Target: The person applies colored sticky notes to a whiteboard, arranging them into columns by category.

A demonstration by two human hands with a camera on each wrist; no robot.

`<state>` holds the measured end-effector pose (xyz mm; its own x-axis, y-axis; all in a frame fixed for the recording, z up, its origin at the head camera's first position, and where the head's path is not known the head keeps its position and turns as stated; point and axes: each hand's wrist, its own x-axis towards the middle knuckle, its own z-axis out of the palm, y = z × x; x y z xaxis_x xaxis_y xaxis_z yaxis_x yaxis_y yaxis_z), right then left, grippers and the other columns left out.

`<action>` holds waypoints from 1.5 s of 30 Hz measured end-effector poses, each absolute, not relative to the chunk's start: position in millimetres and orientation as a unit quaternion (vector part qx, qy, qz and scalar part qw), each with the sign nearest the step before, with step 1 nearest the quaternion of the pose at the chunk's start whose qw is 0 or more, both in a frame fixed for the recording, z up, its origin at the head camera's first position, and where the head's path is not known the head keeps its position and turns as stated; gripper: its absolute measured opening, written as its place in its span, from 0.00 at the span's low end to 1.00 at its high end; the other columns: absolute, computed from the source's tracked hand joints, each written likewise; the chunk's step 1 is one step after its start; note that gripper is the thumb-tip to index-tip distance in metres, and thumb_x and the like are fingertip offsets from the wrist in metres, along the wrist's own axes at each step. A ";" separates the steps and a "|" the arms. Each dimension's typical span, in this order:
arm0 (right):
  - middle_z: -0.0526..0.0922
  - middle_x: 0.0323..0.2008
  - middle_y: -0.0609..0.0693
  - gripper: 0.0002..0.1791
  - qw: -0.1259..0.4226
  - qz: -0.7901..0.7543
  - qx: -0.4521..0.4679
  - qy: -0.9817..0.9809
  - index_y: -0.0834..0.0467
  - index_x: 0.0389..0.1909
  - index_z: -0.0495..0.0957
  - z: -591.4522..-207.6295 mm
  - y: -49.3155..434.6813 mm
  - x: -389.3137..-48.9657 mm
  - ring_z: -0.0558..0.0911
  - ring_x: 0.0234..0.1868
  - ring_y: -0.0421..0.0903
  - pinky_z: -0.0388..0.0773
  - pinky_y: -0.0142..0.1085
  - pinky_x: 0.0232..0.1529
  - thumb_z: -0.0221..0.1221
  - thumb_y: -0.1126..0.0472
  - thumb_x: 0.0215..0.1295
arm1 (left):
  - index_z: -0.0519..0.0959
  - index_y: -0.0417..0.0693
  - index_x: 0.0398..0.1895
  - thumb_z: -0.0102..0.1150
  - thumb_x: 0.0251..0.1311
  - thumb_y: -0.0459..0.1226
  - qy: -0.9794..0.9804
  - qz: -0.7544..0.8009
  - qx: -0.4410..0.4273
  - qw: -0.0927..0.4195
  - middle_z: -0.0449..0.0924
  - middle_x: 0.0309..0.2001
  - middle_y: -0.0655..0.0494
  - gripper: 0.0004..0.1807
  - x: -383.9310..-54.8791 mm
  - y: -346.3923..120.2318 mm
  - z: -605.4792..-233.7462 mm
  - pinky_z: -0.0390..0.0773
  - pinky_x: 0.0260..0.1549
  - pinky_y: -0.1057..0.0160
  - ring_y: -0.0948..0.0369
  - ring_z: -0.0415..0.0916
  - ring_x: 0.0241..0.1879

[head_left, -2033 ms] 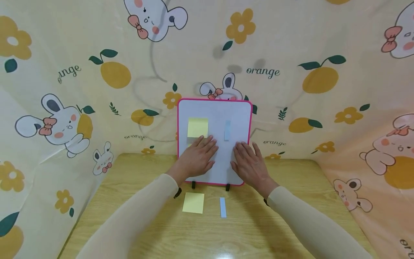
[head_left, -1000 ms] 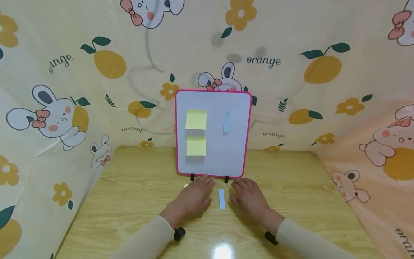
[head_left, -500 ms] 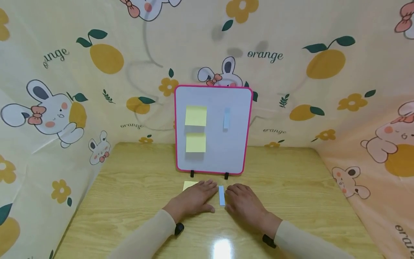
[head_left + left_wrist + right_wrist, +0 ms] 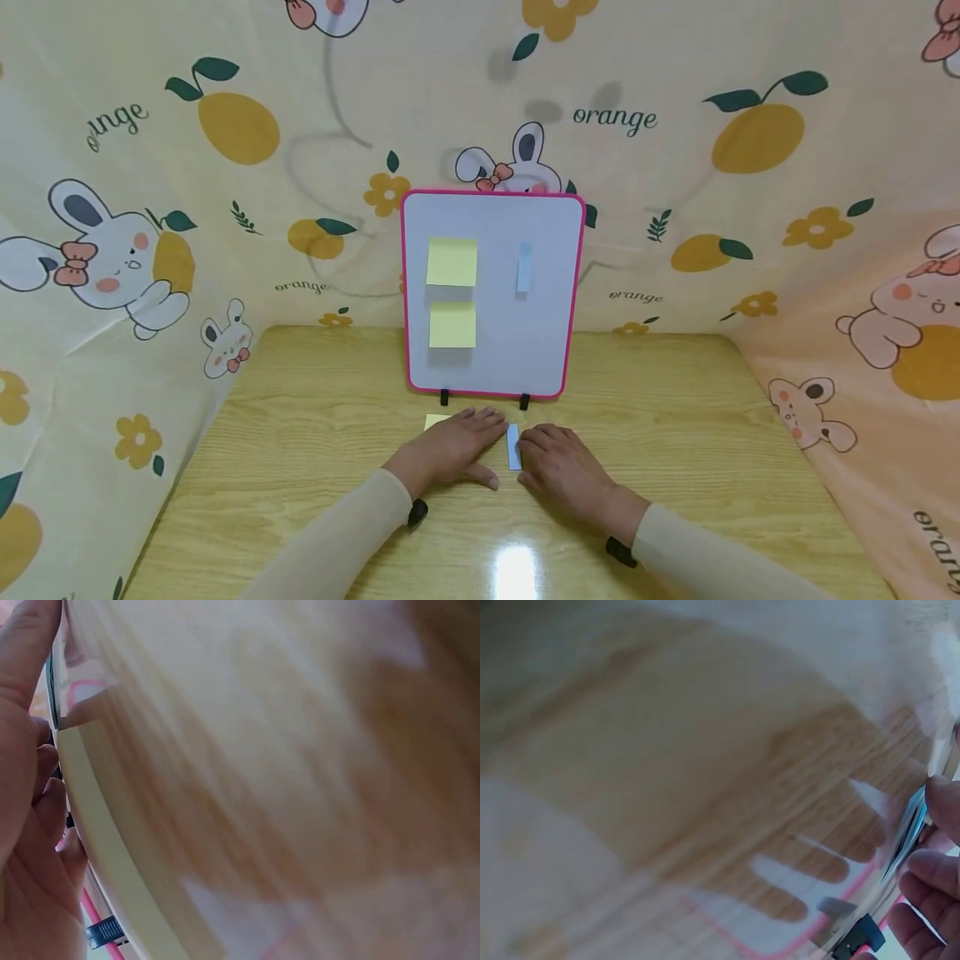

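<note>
A blue strip-shaped sticky-note pad (image 4: 513, 447) lies on the table between the two hands. Beside its left edge is the left hand (image 4: 453, 446), palm down with fingers extended and thumb apart. That hand partly covers a square yellow sticky-note pad (image 4: 437, 421), whose pale edge (image 4: 112, 825) runs past the fingers in the left wrist view. The right hand (image 4: 566, 467) has loosely bent fingers, their tips right at the blue pad's right side. In the right wrist view the thumb (image 4: 943, 802) is close to the blue pad (image 4: 911, 825).
Behind the hands stands a pink-framed whiteboard (image 4: 510, 350) on black feet (image 4: 524, 402). It bears two yellow sticky notes (image 4: 452, 262) at left and one blue strip note (image 4: 524, 267) at right. A printed cloth (image 4: 330, 92) surrounds the wooden table (image 4: 645, 392).
Both hands came down from the whiteboard to the table, uncovering the lower yellow note. Lately the right hand moved left to the blue pad and the left hand slid closer. The head view tilted down.
</note>
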<state>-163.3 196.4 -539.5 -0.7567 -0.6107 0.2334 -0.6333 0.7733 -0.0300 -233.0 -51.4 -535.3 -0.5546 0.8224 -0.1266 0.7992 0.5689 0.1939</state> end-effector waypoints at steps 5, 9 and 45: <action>0.85 0.56 0.49 0.22 0.117 0.048 0.336 -0.933 0.58 0.56 0.84 -543.9 196.5 -164.5 0.80 0.61 0.50 0.82 0.51 0.61 0.71 0.49 0.68 | 0.55 0.48 0.85 0.51 0.67 0.70 0.874 0.027 0.475 0.095 0.55 0.84 0.52 0.54 -234.4 -52.1 -535.0 0.52 0.84 0.52 0.54 0.48 0.85; 0.86 0.56 0.49 0.21 0.122 0.051 0.340 -0.931 0.57 0.55 0.84 -546.3 196.6 -165.0 0.80 0.61 0.50 0.82 0.51 0.60 0.71 0.49 0.67 | 0.55 0.48 0.85 0.49 0.68 0.70 0.870 0.006 0.486 0.085 0.55 0.84 0.52 0.53 -234.8 -52.7 -534.3 0.54 0.83 0.52 0.55 0.49 0.84; 0.87 0.49 0.46 0.21 0.108 0.037 0.338 -0.934 0.55 0.50 0.85 -540.2 193.2 -180.5 0.79 0.54 0.47 0.80 0.44 0.52 0.70 0.44 0.68 | 0.55 0.49 0.86 0.50 0.66 0.71 0.867 0.010 0.488 0.102 0.55 0.84 0.54 0.54 -240.2 -49.5 -536.3 0.52 0.84 0.53 0.57 0.49 0.85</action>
<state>-180.5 193.2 -540.2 -0.7487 -0.6230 0.2265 -0.6389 0.7692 0.0038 -240.2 -49.5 -536.3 -0.5036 0.8476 -0.1671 0.8433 0.5243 0.1178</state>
